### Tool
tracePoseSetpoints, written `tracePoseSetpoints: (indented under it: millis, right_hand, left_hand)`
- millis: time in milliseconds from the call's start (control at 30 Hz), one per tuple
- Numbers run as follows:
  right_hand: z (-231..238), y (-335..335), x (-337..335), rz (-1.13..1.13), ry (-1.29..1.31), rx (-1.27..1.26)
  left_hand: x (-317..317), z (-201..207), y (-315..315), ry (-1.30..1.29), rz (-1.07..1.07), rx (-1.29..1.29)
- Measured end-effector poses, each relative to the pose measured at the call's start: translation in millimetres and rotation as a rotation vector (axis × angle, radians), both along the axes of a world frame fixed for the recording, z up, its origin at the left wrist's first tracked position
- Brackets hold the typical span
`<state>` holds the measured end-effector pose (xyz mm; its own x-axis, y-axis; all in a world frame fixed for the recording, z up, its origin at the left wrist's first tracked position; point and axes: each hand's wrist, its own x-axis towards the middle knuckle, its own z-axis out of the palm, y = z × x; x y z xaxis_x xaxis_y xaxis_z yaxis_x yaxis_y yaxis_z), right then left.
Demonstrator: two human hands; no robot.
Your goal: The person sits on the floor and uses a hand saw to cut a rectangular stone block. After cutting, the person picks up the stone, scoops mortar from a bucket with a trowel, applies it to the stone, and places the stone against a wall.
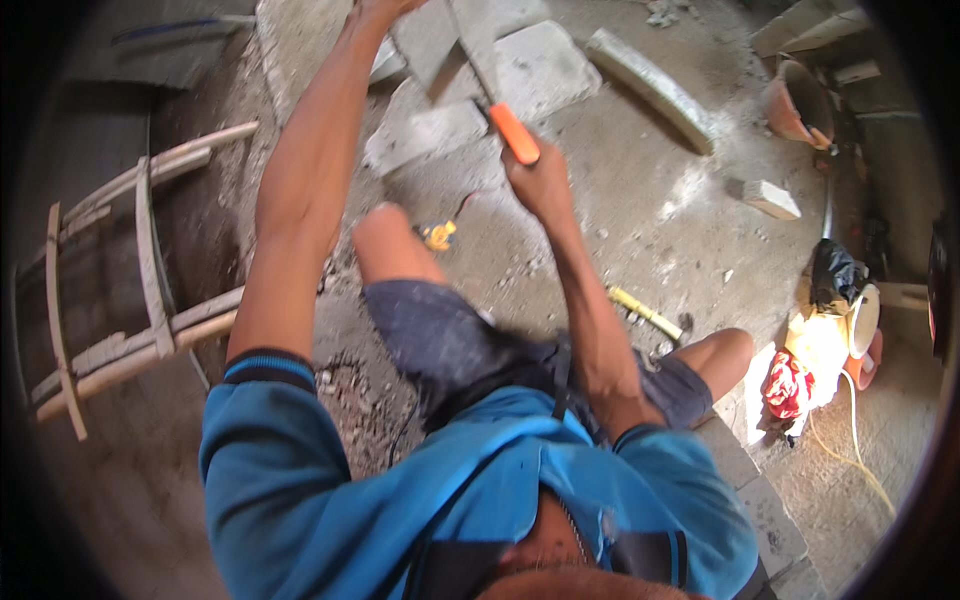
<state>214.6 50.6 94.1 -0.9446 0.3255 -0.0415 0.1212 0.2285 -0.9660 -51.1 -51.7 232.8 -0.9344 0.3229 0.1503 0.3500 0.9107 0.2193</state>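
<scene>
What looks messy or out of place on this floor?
Plenty lies loose. Broken grey blocks sit scattered at odd angles near the right hand, which grips an orange-handled tool. Rubble and dust cover the concrete floor, and a yellow cord trails across it.

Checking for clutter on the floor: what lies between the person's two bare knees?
In the head view, between left knee and right knee lies a yellow-handled tool on dusty concrete.

building site, concrete blocks [545, 65], dusty floor [660, 230], wooden ladder [150, 270]
</scene>
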Motion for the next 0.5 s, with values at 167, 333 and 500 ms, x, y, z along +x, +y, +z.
tracePoseSetpoints:
  millis: [167, 333, 500]
  right_hand:
    - [10, -2, 83, -0.001, -0.135, 0.060]
    - [45, 14, 193, 0.003, -0.135, 0.034]
    - [10, 13, 15, 0.049, -0.108, 0.020]
  left_hand:
    - [-25, 1, -7, -0.075, -0.058, -0.030]
    - [-29, -16, -2, -0.059, -0.026, -0.009]
    - [-15, 3, 4, -0.004, -0.002, 0.003]
